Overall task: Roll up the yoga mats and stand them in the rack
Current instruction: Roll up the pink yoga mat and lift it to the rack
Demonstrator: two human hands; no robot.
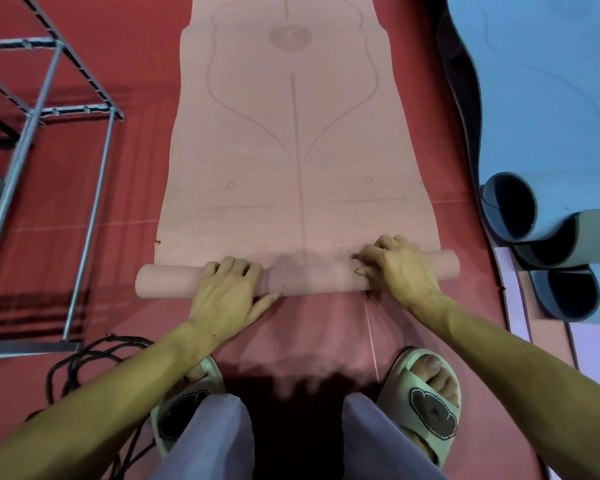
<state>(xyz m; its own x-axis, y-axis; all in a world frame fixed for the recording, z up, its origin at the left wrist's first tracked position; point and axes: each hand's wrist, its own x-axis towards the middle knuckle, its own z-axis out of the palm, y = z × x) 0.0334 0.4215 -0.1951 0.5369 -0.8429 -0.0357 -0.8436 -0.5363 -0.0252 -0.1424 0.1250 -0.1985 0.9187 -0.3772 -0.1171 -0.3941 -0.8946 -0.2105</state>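
Observation:
A pink yoga mat [291, 140] lies flat on the red floor, stretching away from me. Its near end is wound into a thin roll [312, 277] that runs left to right. My left hand [227, 294] lies over the left part of the roll, fingers curled round its top. My right hand [400, 268] grips the right part the same way. A blue yoga mat [548, 98] lies at the right, its near end curled into loose loops [510, 206]. The metal rack [49, 109] stands at the left.
Black cables [84, 355] lie on the floor at the lower left, near the rack's foot. My feet in pale slippers [426, 400] stand just behind the roll. A pale purple strip of floor [534, 317] borders the lower right.

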